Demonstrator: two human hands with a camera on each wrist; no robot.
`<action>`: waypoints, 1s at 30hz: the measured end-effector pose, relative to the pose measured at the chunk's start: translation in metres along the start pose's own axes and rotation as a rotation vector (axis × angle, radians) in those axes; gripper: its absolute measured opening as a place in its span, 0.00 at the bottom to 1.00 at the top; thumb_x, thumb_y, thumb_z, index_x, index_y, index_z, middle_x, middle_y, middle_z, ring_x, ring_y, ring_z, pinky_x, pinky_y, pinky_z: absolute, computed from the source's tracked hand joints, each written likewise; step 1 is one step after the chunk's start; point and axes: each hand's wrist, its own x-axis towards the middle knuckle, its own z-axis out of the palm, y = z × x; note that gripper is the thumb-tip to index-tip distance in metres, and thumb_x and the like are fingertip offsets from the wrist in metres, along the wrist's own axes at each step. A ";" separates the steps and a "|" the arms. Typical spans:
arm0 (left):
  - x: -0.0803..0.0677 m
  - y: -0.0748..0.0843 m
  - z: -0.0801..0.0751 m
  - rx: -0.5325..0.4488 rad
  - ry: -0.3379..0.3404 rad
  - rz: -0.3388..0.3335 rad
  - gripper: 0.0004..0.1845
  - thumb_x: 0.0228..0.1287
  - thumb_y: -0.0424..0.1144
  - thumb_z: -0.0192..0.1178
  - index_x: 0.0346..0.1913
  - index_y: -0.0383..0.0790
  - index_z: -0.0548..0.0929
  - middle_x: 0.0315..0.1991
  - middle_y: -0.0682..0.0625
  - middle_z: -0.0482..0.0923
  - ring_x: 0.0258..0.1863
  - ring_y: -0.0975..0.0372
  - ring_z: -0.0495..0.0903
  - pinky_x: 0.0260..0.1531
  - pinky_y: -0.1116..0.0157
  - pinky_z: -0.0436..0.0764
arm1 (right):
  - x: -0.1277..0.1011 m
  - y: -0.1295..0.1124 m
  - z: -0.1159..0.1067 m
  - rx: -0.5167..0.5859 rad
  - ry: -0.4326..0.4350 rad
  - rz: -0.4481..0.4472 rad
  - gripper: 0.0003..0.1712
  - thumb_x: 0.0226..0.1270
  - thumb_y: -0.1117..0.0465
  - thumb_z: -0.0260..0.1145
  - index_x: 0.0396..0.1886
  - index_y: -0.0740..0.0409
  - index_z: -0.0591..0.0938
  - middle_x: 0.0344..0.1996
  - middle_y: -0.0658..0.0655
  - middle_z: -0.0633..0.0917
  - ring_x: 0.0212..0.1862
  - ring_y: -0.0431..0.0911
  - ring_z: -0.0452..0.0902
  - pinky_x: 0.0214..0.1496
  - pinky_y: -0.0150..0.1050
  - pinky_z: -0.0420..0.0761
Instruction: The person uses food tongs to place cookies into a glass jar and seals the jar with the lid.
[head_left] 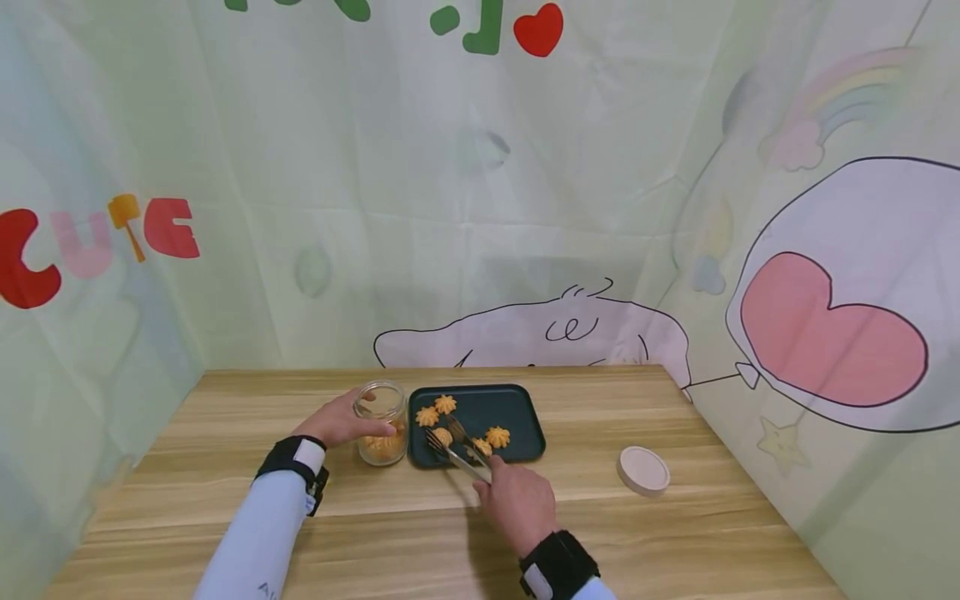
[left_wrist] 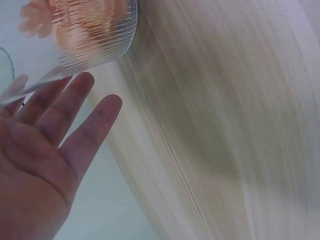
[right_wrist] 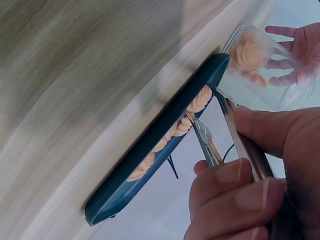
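Right hand [head_left: 517, 500] pinches thin metal tongs [head_left: 457, 454] w/ tips over an orange flower-shaped cookie [head_left: 442, 436] on the dark green rectangular tray [head_left: 517, 412], left hand [head_left: 341, 421] w/ fingers spread steadying the ribbed clear glass jar [head_left: 382, 423] beside it on the wooden surface [head_left: 675, 533].

The clear ribbed glass jar [head_left: 382, 421] against the left hand's [head_left: 339, 421] fingers shows orange cookies inside. Silvery metal tongs [head_left: 455, 451] in the right hand [head_left: 517, 500] reach over golden-orange flower-shaped cookies [head_left: 497, 436] on a dark teal rectangular tray [head_left: 517, 417]. Beneath lies a pale streaky wood-grain table [head_left: 420, 533]. A cream round lid [head_left: 643, 470] sits right of the grip.
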 end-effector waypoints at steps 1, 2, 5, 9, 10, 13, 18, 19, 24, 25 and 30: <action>0.000 0.000 0.000 -0.001 0.001 0.000 0.50 0.53 0.59 0.70 0.71 0.33 0.62 0.67 0.30 0.68 0.65 0.39 0.70 0.61 0.42 0.72 | 0.000 0.000 0.000 0.000 -0.003 0.002 0.20 0.58 0.46 0.72 0.44 0.52 0.84 0.17 0.55 0.81 0.18 0.48 0.76 0.17 0.43 0.69; 0.000 0.000 0.000 -0.003 0.001 -0.003 0.50 0.53 0.59 0.71 0.71 0.33 0.62 0.67 0.30 0.67 0.65 0.39 0.70 0.61 0.42 0.72 | 0.000 0.000 0.000 0.001 -0.005 0.003 0.20 0.58 0.46 0.72 0.45 0.52 0.84 0.17 0.55 0.82 0.19 0.48 0.77 0.17 0.42 0.70; 0.003 -0.002 0.001 -0.002 0.000 -0.011 0.50 0.53 0.59 0.70 0.71 0.34 0.62 0.67 0.29 0.67 0.65 0.39 0.70 0.61 0.42 0.71 | 0.000 0.001 0.001 0.007 -0.006 0.002 0.20 0.58 0.46 0.71 0.45 0.52 0.84 0.18 0.55 0.82 0.19 0.49 0.77 0.17 0.42 0.70; 0.007 -0.005 0.002 -0.006 0.001 -0.029 0.50 0.52 0.60 0.70 0.71 0.36 0.63 0.67 0.30 0.68 0.66 0.41 0.70 0.62 0.43 0.71 | -0.001 0.002 0.002 0.012 0.008 -0.007 0.20 0.58 0.46 0.71 0.45 0.52 0.84 0.17 0.56 0.82 0.19 0.49 0.77 0.17 0.42 0.70; 0.007 -0.006 0.002 -0.005 0.003 -0.029 0.50 0.52 0.60 0.70 0.71 0.36 0.63 0.67 0.30 0.68 0.66 0.41 0.70 0.62 0.43 0.71 | -0.001 0.003 0.002 0.012 0.013 -0.009 0.20 0.58 0.46 0.71 0.45 0.52 0.84 0.17 0.56 0.82 0.18 0.48 0.77 0.17 0.42 0.69; 0.006 -0.005 0.002 0.001 0.001 -0.012 0.50 0.52 0.60 0.70 0.71 0.35 0.63 0.66 0.30 0.69 0.65 0.40 0.70 0.61 0.43 0.72 | -0.001 0.004 0.002 0.009 0.034 -0.020 0.20 0.58 0.46 0.72 0.44 0.52 0.85 0.17 0.56 0.82 0.18 0.49 0.76 0.16 0.42 0.69; 0.005 -0.003 0.003 -0.006 -0.001 -0.016 0.50 0.52 0.59 0.70 0.71 0.35 0.63 0.66 0.30 0.69 0.65 0.40 0.70 0.60 0.43 0.72 | 0.000 0.006 0.001 -0.004 0.061 -0.048 0.18 0.57 0.46 0.72 0.40 0.52 0.84 0.17 0.56 0.82 0.18 0.49 0.77 0.16 0.43 0.69; 0.004 -0.003 0.003 -0.004 -0.003 -0.015 0.50 0.53 0.59 0.70 0.71 0.35 0.62 0.66 0.30 0.69 0.65 0.40 0.70 0.60 0.43 0.72 | 0.000 0.006 0.001 -0.003 0.060 -0.051 0.18 0.57 0.46 0.72 0.39 0.52 0.84 0.17 0.56 0.82 0.18 0.49 0.76 0.16 0.43 0.69; 0.004 -0.002 0.002 -0.008 -0.003 -0.020 0.50 0.53 0.59 0.70 0.71 0.35 0.62 0.66 0.30 0.68 0.65 0.40 0.70 0.60 0.43 0.72 | 0.002 0.009 -0.002 0.003 0.022 -0.034 0.18 0.59 0.45 0.70 0.40 0.52 0.83 0.17 0.56 0.81 0.18 0.49 0.76 0.16 0.43 0.68; 0.004 -0.002 0.002 -0.003 -0.005 -0.016 0.50 0.53 0.59 0.70 0.72 0.35 0.62 0.67 0.29 0.68 0.65 0.40 0.70 0.60 0.42 0.72 | 0.003 0.009 -0.003 0.006 0.011 -0.027 0.18 0.59 0.45 0.70 0.41 0.52 0.83 0.17 0.56 0.81 0.18 0.48 0.75 0.16 0.43 0.68; 0.005 -0.003 0.002 -0.008 -0.002 -0.030 0.50 0.53 0.60 0.70 0.72 0.36 0.62 0.67 0.30 0.67 0.65 0.40 0.69 0.60 0.42 0.72 | 0.006 0.011 -0.007 0.026 0.006 -0.020 0.20 0.60 0.45 0.70 0.44 0.53 0.84 0.16 0.55 0.81 0.17 0.46 0.74 0.16 0.41 0.67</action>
